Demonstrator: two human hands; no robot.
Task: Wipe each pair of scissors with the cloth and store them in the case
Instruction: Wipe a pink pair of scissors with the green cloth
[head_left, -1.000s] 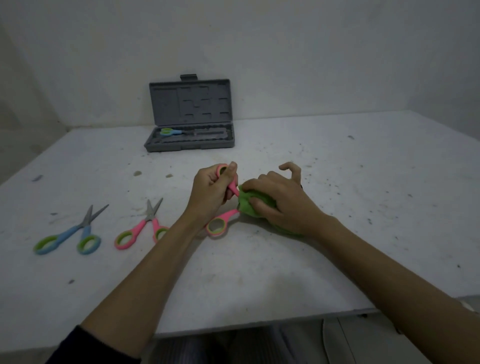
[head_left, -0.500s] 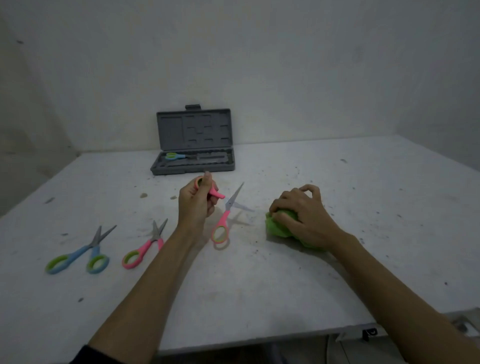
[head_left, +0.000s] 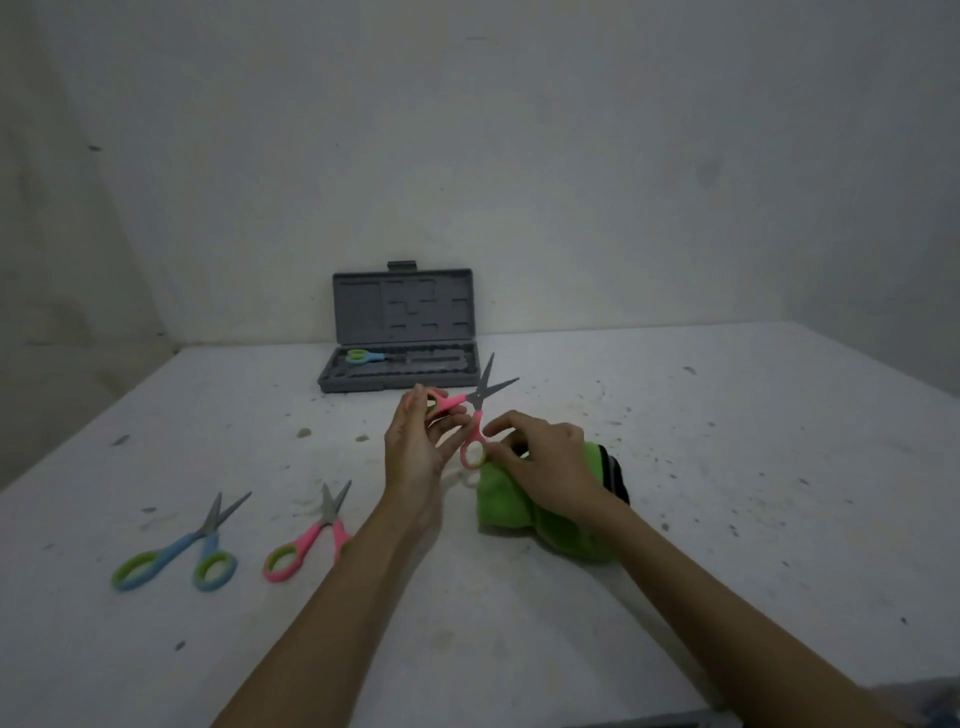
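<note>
Head view is showing, largest first: a white speckled table (head_left: 675, 519), filling the near and middle ground. A grey case (head_left: 400, 332) is standing open at the far edge against the wall, lid upright, with blue scissors in the case (head_left: 365, 356) lying at the left end of its tray. A green cloth (head_left: 524, 512) is lying bunched on the table near centre, under the right wrist, with a dark edge showing at its far right side.

The left hand (head_left: 415, 452) is curling its fingers round one loop of the held pink scissors (head_left: 470, 415), raised off the table with blades splayed open and pointing far and right. The right hand (head_left: 545, 462) is pinching the lower loop between thumb and forefinger, its heel resting on the cloth.

Two pairs are lying on the table at the near left, well apart from the hands: blue scissors (head_left: 182, 551), then pink scissors (head_left: 311, 540) just right of them, both slightly open.

Risk, as a judgement: the blades are standing open, so they could nick a finger or catch on the case tray if not closed before storing.
</note>
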